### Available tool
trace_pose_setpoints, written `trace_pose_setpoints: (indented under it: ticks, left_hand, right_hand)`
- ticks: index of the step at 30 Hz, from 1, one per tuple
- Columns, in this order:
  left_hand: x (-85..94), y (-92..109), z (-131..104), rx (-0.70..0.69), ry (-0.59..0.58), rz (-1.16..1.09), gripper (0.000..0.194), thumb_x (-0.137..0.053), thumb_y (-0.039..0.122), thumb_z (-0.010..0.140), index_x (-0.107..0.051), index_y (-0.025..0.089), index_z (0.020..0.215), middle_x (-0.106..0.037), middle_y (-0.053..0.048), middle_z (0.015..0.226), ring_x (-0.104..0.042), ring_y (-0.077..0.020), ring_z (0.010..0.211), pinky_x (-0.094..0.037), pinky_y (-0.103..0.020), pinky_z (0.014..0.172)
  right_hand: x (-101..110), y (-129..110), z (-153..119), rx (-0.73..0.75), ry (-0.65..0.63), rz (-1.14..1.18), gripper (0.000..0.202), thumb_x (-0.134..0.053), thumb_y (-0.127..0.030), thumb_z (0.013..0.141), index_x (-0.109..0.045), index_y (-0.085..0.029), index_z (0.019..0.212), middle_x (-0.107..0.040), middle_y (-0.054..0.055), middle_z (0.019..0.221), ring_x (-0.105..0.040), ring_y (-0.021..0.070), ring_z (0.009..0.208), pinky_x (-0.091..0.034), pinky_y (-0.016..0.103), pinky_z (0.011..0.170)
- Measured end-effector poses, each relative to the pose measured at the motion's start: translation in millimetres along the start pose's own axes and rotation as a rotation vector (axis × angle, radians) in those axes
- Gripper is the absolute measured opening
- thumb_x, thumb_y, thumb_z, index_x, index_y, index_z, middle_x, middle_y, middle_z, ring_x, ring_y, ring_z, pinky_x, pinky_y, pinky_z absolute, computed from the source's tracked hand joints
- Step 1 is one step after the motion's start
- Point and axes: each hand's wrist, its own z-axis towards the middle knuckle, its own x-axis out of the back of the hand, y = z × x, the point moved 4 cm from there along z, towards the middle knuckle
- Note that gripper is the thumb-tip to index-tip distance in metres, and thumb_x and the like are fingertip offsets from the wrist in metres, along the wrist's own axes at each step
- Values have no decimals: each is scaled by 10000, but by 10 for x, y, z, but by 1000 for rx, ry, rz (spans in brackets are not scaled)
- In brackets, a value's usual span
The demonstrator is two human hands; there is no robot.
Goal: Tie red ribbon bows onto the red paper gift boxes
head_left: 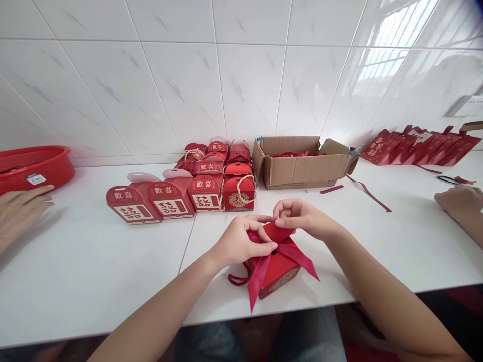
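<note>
A small red gift box (283,276) with a gold round emblem sits tilted on the white table in front of me. A crimson ribbon (260,276) crosses its top, with two pointed tails hanging over the sides. My left hand (245,241) pinches the ribbon between thumb and finger near its middle. At the far edge, my right hand (302,218) is closed, thumb and finger on the box's raised red flap (278,231). A dark red cord handle (239,278) sticks out at the box's left. The fingers partly hide the ribbon's middle.
Several finished-looking red boxes (206,196) stand behind left, beside an open cardboard carton (302,171) of red items. A red basin (56,166) is far left. Red bags (418,146), scissors (449,179) and a loose ribbon (372,193) lie right. Other people's hands (22,211) rest at both sides.
</note>
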Motion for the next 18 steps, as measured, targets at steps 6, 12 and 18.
trace_pose_setpoints:
  ticks: [6, 12, 18]
  left_hand:
    - [15, -9, 2, -34, -33, -13, 132, -746, 277, 661, -687, 179, 594, -617, -81, 1219, -593, -250, 1111, -403, -360, 981]
    - [-11, 11, -12, -33, -79, -86, 138, -734, 241, 671, -670, 174, 569, -632, -68, 1195, -629, -239, 1044, -433, -348, 933]
    - [-16, 35, -8, -29, -77, -83, 134, -734, 222, 661, -669, 170, 556, -640, -67, 1188, -637, -240, 1015, -447, -347, 912]
  right_hand:
    - [5, -30, -54, -39, -140, -123, 218, -726, -305, 757, -611, -142, 844, -569, -29, 608, -479, 71, 544, -338, 197, 498]
    - [-9, -17, -14, 35, -208, -68, 200, -702, -299, 788, -582, -140, 802, -488, -59, 591, -355, 45, 496, -240, 193, 458]
    - [28, 38, 9, 29, -244, -31, 204, -713, -288, 779, -582, -133, 792, -486, -54, 606, -371, 55, 529, -257, 209, 500]
